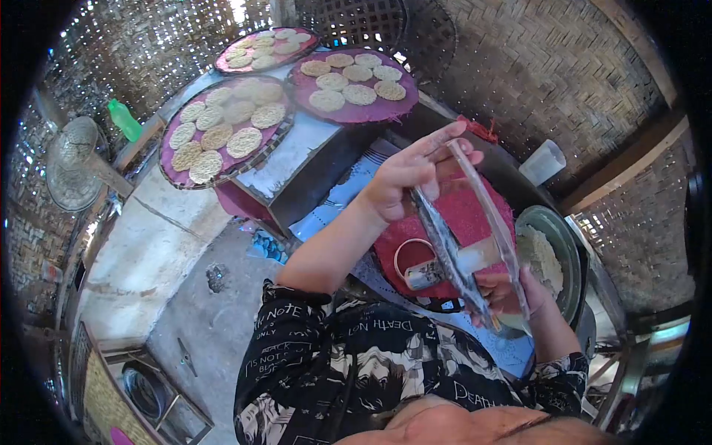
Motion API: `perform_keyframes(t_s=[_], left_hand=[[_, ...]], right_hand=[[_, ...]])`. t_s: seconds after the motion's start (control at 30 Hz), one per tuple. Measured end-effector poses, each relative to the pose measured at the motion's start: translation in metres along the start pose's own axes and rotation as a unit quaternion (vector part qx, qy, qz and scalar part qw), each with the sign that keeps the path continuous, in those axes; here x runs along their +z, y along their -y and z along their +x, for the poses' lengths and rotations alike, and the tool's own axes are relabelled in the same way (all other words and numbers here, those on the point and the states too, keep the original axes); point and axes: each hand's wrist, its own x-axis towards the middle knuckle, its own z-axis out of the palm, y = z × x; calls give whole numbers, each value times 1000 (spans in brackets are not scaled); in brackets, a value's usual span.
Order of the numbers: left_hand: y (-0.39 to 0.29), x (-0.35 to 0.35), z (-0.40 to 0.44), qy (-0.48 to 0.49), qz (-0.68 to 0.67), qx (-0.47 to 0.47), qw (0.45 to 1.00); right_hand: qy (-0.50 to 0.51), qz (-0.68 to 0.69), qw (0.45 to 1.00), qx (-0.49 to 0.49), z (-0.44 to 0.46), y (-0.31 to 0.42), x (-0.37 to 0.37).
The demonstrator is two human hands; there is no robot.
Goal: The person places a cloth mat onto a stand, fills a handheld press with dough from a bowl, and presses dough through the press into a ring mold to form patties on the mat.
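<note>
My left hand (408,174) grips the upper ends of two thin flat panels seen almost edge-on: a clear panel (488,204) and a dark-edged panel (447,252). My right hand (532,295) holds their lower ends, its fingers partly hidden behind them. A narrow gap separates the panels. Beneath them lies a round tray with pink cloth (486,194). On that cloth are a thin ring (400,259) and a pale cylinder (424,275), partly covered by the panels. Right of the tray, a green basin (567,241) contains a pale dough-like mass (545,259).
Several pale flat rounds lie on pink-covered trays: a left tray (176,172), a right tray (348,111) and a back tray (231,65). A translucent cup (543,163) lies near the woven wall (534,67). A green bottle (124,121) stands at left.
</note>
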Motion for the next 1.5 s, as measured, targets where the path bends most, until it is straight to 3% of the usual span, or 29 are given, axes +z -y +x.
perform_keyframes(t_s=[0.1,0.23,0.6,0.9,1.0,1.3,1.5], left_hand=[[23,-33,-4,-137,-80,-30,987],[34,-54,-10,-181,-194,-16,964],[25,-62,-38,-225,-148,31,962],[11,-79,-18,-172,-139,36,975],[24,-83,-15,-180,-150,32,972],[47,-62,-34,-282,-195,-2,939],[26,-55,-39,-304,-147,13,941]], right_hand=[[-56,11,997,52,3,6,-12],[-87,53,993,61,6,3,-28],[-140,-36,986,79,22,-1,-26],[-184,-209,960,-15,40,25,-17],[-228,-203,952,-30,33,28,-10],[-249,-209,944,55,9,15,-2],[-230,-186,955,-1,31,1,7]])
